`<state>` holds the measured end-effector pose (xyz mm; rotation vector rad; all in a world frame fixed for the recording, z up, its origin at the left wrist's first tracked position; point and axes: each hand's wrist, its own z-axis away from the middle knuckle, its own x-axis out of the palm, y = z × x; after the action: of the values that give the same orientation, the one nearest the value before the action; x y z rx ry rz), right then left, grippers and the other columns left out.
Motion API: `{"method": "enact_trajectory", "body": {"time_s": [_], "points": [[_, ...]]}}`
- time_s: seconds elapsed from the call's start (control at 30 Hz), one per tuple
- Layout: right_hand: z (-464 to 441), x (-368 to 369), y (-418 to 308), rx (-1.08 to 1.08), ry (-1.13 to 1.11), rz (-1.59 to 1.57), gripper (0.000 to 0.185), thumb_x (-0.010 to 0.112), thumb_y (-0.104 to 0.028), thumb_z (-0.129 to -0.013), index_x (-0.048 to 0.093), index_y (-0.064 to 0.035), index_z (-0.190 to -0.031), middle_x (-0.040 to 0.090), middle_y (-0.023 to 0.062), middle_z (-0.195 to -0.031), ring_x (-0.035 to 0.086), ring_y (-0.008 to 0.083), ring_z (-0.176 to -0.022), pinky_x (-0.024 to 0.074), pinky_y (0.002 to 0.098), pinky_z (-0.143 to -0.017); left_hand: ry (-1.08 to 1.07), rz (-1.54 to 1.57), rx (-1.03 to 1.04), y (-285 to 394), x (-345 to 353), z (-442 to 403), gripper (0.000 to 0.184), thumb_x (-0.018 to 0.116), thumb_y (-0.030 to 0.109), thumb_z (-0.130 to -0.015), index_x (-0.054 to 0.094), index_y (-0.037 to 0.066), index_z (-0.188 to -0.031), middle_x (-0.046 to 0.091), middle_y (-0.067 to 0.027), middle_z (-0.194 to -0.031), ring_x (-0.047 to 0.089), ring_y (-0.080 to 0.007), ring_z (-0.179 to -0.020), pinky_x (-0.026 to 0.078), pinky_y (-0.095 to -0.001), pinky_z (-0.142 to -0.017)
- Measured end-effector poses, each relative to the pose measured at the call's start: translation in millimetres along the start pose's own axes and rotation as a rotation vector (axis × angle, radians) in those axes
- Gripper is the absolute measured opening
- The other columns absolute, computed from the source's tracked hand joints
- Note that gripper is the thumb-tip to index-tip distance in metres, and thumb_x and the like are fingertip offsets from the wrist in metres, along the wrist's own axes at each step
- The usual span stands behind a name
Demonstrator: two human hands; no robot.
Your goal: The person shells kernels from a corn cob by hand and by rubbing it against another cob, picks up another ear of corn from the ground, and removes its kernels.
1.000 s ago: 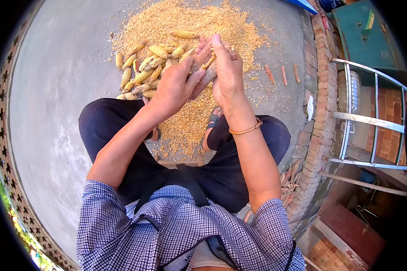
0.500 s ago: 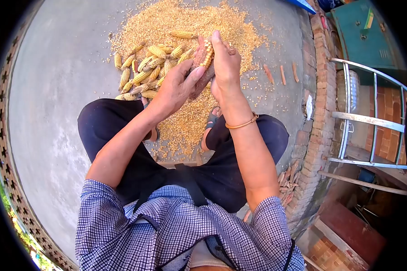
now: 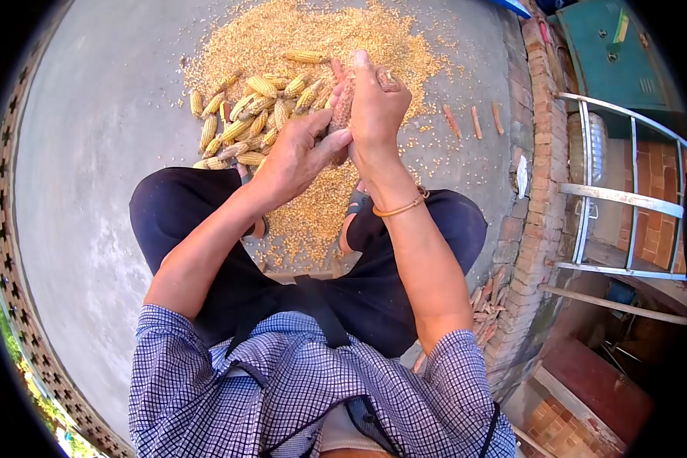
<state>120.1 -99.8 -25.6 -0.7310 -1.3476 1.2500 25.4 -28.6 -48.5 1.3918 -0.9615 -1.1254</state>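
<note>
Pressing together in the upper centre of the head view, the two bare hands work over a rough, pinkish-red corncob. The left hand pinches its lower end, thumb along the near side, fingers partly hidden behind. The right hand is curled tightly, thumb up, around a cob with a blunt brownish end showing by its knuckles; whether these are two cobs or one, I cannot tell. Half a second ago a row of yellow kernels faced upward between the hands; now the right hand has rolled over and hides it, so how many kernels remain on cannot be judged. Whole yellow corn ears lie heaped at upper left, against loose golden kernels spread across the smooth grey concrete floor.
</note>
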Motion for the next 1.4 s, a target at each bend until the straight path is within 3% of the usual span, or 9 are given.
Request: {"method": "enact_trajectory", "body": {"time_s": [0.17, 0.2, 0.5, 0.7, 0.8, 1.1, 1.2, 1.3, 1.4], "points": [[-6.4, -7.8, 10.5, -0.023, 0.046, -0.001, 0.032, 0.059, -0.025, -0.097, 0.063, -0.0022, -0.075, 0.063, 0.0091, -0.065, 0.06, 0.014, -0.057, 0.0504, 0.0286, -0.057, -0.095, 0.188, -0.065, -7.6, -4.1, -5.9, 0.031, 0.056, 0.026, -0.1, 0.057, -0.003, -0.087, 0.053, -0.0006, -0.068, 0.046, -0.0084, -0.063, 0.041, -0.0281, -0.057], [-6.5, -8.1, 7.7, 0.017, 0.026, -0.018, 0.032, 0.06, -0.027, -0.097, 0.063, -0.0022, -0.076, 0.063, 0.0093, -0.065, 0.06, 0.0143, -0.058, 0.0507, 0.0286, -0.059, -0.147, 0.23, -0.081, -9.5, -4.1, -5.3, 0.029, 0.05, 0.03, -0.103, 0.058, 0.003, -0.105, 0.053, 0.0034, -0.077, 0.039, -0.002, -0.06, 0.031, -0.0192, -0.052], [1.2, -13.9, -5.3, 0.102, -0.108, -0.046, 0.032, 0.061, -0.031, -0.097, 0.065, -0.0015, -0.084, 0.067, 0.01, -0.077, 0.064, 0.0151, -0.07, 0.0525, 0.0307, -0.072, -0.07, 0.387, -0.182, 4.2, -7.9, -3.1, 0.029, 0.045, 0.03, -0.105, 0.054, 0.004, -0.097, 0.052, 0.0003, -0.076, 0.044, -0.0037, -0.059, 0.033, -0.0185, -0.051], [5.9, -8.4, -2.1, -0.009, -0.087, -0.015, 0.026, 0.061, -0.024, -0.097, 0.064, -0.0026, -0.083, 0.065, 0.0069, -0.076, 0.061, 0.0142, -0.067, 0.0504, 0.028, -0.067, 0.111, -0.434, 0.207, -15.1, -8.1, -4.5, 0.03, 0.057, 0.014, -0.097, 0.051, -0.006, -0.119, 0.064, -0.0174, -0.088, 0.062, -0.0245, -0.077, 0.049, -0.0338, -0.071], [2.8, -6.8, 9.2, -0.039, -0.027, -0.045, 0.02, 0.063, -0.019, -0.096, 0.063, -0.0011, -0.088, 0.06, 0.0039, -0.067, 0.056, 0.0102, -0.057, 0.0467, 0.025, -0.056, 0.035, -0.437, 0.177, -9.3, -3.7, 0.2, 0.041, 0.058, 0.011, -0.095, 0.047, -0.007, -0.13, 0.064, -0.0243, -0.099, 0.064, -0.0321, -0.093, 0.048, -0.0396, -0.084], [-1.3, -14.9, 0.0, -0.164, -0.116, 0.074, 0.016, 0.062, -0.013, -0.094, 0.062, 0.0024, -0.087, 0.063, 0.0062, -0.068, 0.059, 0.0114, -0.057, 0.0473, 0.025, -0.052, 0.005, -0.192, 0.193, 11.7, -5.4, 2.3, 0.047, 0.057, 0.015, -0.098, 0.045, -0.007, -0.137, 0.065, -0.017, -0.098, 0.061, -0.0176, -0.092, 0.047, -0.0333, -0.082], [-0.7, -15.2, 0.9, -0.111, -0.085, 0.023, 0.016, 0.064, -0.013, -0.093, 0.062, 0.0023, -0.088, 0.062, 0.0057, -0.067, 0.059, 0.0114, -0.057, 0.0473, 0.0255, -0.051, -0.086, -0.264, -0.088, 18.1, -8.5, 2.3, 0.05, 0.058, 0.019, -0.098, 0.044, -0.007, -0.138, 0.063, -0.0132, -0.094, 0.057, -0.0142, -0.087, 0.047, -0.0315, -0.08], [-0.5, -12.9, 3.3, -0.124, -0.09, 0.082, 0.016, 0.064, -0.014, -0.094, 0.061, 0.0019, -0.09, 0.062, 0.0053, -0.066, 0.058, 0.0109, -0.056, 0.0464, 0.0253, -0.051, 0.037, -0.135, 0.035, 4.3, -1.5, -0.7, 0.028, 0.061, 0.017, -0.095, 0.054, -0.007, -0.109, 0.062, -0.022, -0.085, 0.061, -0.0265, -0.077, 0.048, -0.0391, -0.072], [-1.6, -9.9, 9.2, -0.146, -0.104, 0.054, 0.017, 0.063, -0.015, -0.094, 0.061, 0.0018, -0.092, 0.061, 0.0054, -0.066, 0.056, 0.0099, -0.055, 0.0447, 0.025, -0.05, 0.238, -0.16, 0.229, 0.1, 6.3, -1.5, 0.028, 0.059, 0.019, -0.096, 0.052, -0.006, -0.106, 0.061, -0.0233, -0.082, 0.06, -0.0326, -0.072, 0.047, -0.0414, -0.069]]}}
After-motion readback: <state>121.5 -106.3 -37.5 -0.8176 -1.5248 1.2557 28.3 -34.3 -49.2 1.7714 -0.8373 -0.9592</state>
